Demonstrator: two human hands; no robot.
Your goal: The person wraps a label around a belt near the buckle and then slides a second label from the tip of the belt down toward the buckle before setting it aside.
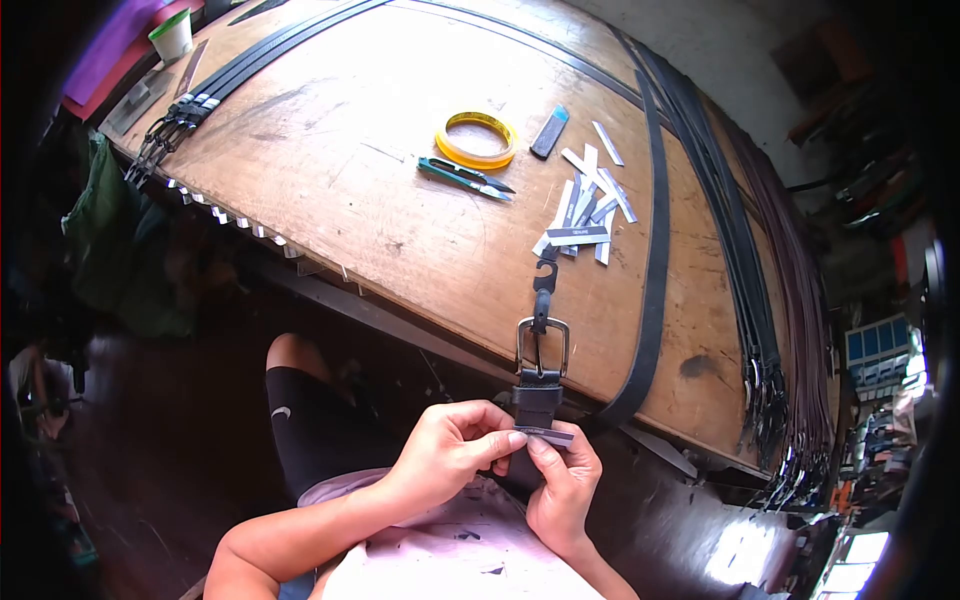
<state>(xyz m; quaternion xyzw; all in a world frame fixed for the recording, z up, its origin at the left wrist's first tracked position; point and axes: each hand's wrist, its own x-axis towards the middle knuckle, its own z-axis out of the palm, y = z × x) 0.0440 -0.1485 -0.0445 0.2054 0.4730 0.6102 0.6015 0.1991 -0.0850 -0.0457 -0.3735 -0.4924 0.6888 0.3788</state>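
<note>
Just past the table's front edge, my left hand [455, 448] pinches one end of a small printed label strip [552, 437]. My right hand [563, 488] is closed on the other end, its thumb pressed on the strip. The strip lies across a black leather belt [538, 402], just below its metal buckle [518, 345]. A dark plastic hook hanger [544, 283] is attached at the buckle, resting on the wooden table [400, 200]. Fingers hide part of the belt, and its long strap [655, 230] curves back over the table.
Loose label strips [590, 205] lie in a pile beyond the hook. Near them are a yellow tape roll [440, 143], green-handled thread snips [465, 178] and a dark block [549, 132]. Bundles of belts hang over the left [250, 70] and right [715, 200] sides. Tape pieces [240, 222] line the front edge.
</note>
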